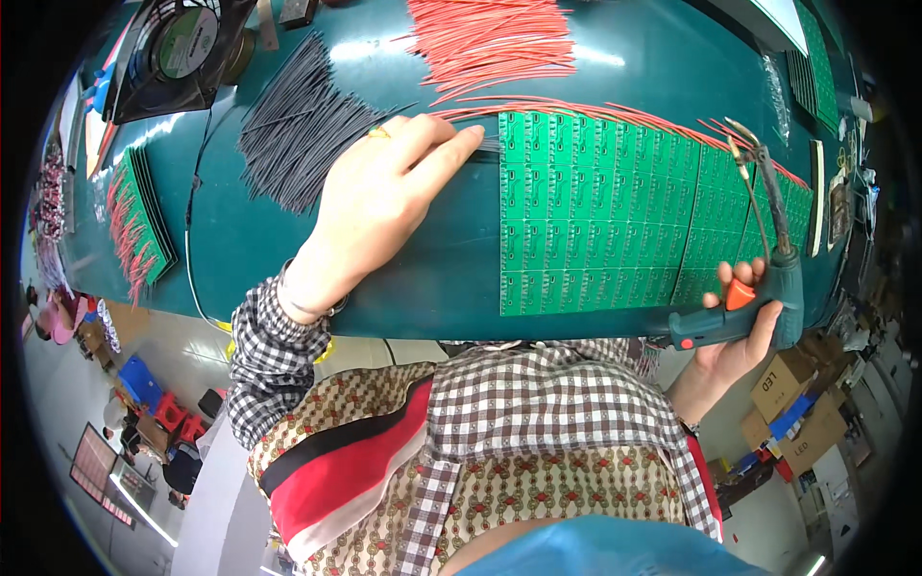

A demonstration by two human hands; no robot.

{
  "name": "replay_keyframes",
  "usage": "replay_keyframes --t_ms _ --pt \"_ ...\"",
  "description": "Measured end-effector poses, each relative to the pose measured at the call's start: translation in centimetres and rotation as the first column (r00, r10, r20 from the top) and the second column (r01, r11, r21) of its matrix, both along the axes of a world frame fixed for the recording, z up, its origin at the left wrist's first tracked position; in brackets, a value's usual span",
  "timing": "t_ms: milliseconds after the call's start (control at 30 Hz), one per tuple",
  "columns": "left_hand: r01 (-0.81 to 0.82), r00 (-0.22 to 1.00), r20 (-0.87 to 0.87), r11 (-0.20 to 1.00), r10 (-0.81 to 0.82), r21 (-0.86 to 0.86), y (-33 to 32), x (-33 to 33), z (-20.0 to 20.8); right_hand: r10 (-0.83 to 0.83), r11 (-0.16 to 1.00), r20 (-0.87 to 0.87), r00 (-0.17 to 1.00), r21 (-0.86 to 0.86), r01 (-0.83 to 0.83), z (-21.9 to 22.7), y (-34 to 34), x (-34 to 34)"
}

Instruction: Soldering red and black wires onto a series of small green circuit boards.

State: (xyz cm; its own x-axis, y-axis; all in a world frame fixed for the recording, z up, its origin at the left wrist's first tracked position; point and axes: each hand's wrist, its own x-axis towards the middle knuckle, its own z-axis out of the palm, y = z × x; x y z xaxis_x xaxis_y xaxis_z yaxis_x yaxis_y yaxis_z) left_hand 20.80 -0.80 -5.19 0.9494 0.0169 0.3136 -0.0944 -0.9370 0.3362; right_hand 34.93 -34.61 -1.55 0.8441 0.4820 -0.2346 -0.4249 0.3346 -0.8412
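My right hand [735,336] grips a dark teal soldering gun [788,288] with an orange trigger, its fingers near the trigger. The gun's metal tip and thin feed tube point up and away over the right end of the green circuit boards [595,216]. My left hand [389,192] is closed at the boards' far left corner. Thin dark wire ends [490,144] show at its fingertips, reaching toward the board edge; their other ends are hidden. Red wires [615,113] lie along the boards' far edge. Behind the left hand spreads a pile of black wires [303,125].
A pile of red wires [490,43] lies at the far middle of the green table. A black fan [182,48] stands at the far left, with a cable running down. Stacked boards with red wires [144,221] sit at the left; more green boards [814,72] are at the far right.
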Motion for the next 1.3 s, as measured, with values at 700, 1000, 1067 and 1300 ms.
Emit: replay_keyframes --t_ms 700,1000,1067,1300 --pt "0.102 0.993 -0.054 0.994 -0.103 -0.035 -0.5 1.3 1.0 0.036 0.852 0.262 0.964 -0.512 0.107 0.9 3.9 -3.5" --pt "0.117 0.99 0.097 0.985 -0.105 -0.129 -0.4 2.4 -1.7 0.04 0.885 0.16 0.986 -0.463 0.039 0.1 4.2 -4.8" --pt "0.116 0.989 0.106 0.982 -0.101 -0.148 -0.4 2.4 -1.6 0.04 0.89 0.151 0.988 -0.455 0.034 0.2 4.3 -5.0" --pt "0.13 0.99 0.085 0.966 -0.114 -0.224 -0.1 2.9 -1.6 0.14 0.854 0.133 0.981 -0.518 -0.051 0.4 5.0 -5.4"
